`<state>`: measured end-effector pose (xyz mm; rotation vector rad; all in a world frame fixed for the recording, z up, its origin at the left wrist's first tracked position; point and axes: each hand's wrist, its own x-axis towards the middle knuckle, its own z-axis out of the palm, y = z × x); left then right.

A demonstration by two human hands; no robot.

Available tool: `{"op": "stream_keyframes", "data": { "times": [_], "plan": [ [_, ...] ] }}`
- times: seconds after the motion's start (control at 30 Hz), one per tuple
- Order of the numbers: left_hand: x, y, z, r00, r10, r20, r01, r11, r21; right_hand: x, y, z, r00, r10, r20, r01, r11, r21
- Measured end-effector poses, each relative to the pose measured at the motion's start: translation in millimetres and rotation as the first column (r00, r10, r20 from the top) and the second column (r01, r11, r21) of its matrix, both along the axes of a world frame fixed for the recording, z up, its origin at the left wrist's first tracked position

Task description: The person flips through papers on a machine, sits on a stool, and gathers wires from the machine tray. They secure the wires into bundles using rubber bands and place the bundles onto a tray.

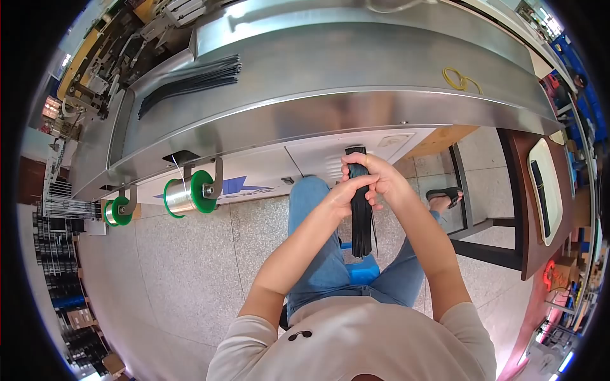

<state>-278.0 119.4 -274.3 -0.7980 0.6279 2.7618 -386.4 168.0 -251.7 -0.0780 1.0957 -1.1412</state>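
A bundle of thin black wires [361,225] hangs upright over my lap, with both hands closed around its upper part. My right hand [376,173] wraps its fingers about the bundle near the top. Just below and to the left, my left hand [347,195] grips it, thumb pointing across towards the right hand. One strand sticks out at the bundle's right side. The fingers hide the middle of the bundle, and I cannot see whether a band runs around it there.
Loose black wires [190,81] lie on the metal worktop [330,70], with yellow rubber bands [459,80] farther right. Two spools of silvery wire, one large [187,194] and one small [117,211], hang below its edge. At right, a white tray [553,219] holds a black bundle [541,197].
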Motion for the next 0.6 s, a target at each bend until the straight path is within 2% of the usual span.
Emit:
{"op": "stream_keyframes", "data": {
  "times": [0.03,0.1,0.13,0.2,0.27,0.3,0.33,0.4,0.5,0.57,0.6],
  "plan": [
    [3.6,1.5,3.0,0.999,-0.019,-0.051,0.017,0.999,-0.046,1.8,1.9,5.5,1.0,-0.003,-0.003,0.003,1.0,-0.001],
    [10.0,7.0,9.9,0.984,-0.083,-0.159,0.06,0.988,-0.145,8.3,15.4,23.8,0.989,0.132,-0.071,-0.135,0.99,-0.033],
    [15.9,12.3,12.7,0.981,-0.113,-0.158,0.076,0.972,-0.223,8.8,26.7,32.1,0.977,0.177,-0.121,-0.184,0.982,-0.044],
    [27.2,28.1,11.0,0.957,-0.228,-0.181,0.143,0.91,-0.39,28.1,54.2,43.4,0.981,0.029,-0.19,-0.082,0.957,-0.277],
    [40.2,46.9,4.0,0.914,-0.363,-0.18,0.224,0.823,-0.522,38.6,86.7,35.4,0.98,0.058,-0.189,-0.123,0.928,-0.352],
    [46.7,58.5,1.7,0.892,-0.42,-0.169,0.259,0.78,-0.57,44.6,107.3,36.7,0.988,0.056,-0.143,-0.098,0.947,-0.306],
    [53.1,71.3,-5.9,0.86,-0.474,-0.189,0.307,0.777,-0.55,53.1,123.9,41.2,0.994,0.059,-0.088,-0.081,0.961,-0.263],
    [60.0,91.2,-9.9,0.816,-0.54,-0.207,0.368,0.761,-0.535,66.3,152.1,14.5,0.99,-0.006,-0.138,-0.044,0.933,-0.356],
    [66.8,115.8,0.4,0.785,-0.573,-0.235,0.403,0.761,-0.508,85.3,181.3,10.1,0.98,-0.142,-0.142,0.089,0.94,-0.329],
    [66.8,125.2,0.6,0.733,-0.65,-0.198,0.494,0.71,-0.502,93.0,192.8,6.0,0.97,-0.197,-0.145,0.143,0.939,-0.313],
    [65.0,128.4,2.4,0.706,-0.685,-0.179,0.535,0.682,-0.499,95.2,195.9,1.1,0.964,-0.223,-0.146,0.158,0.918,-0.363]
  ]
}}
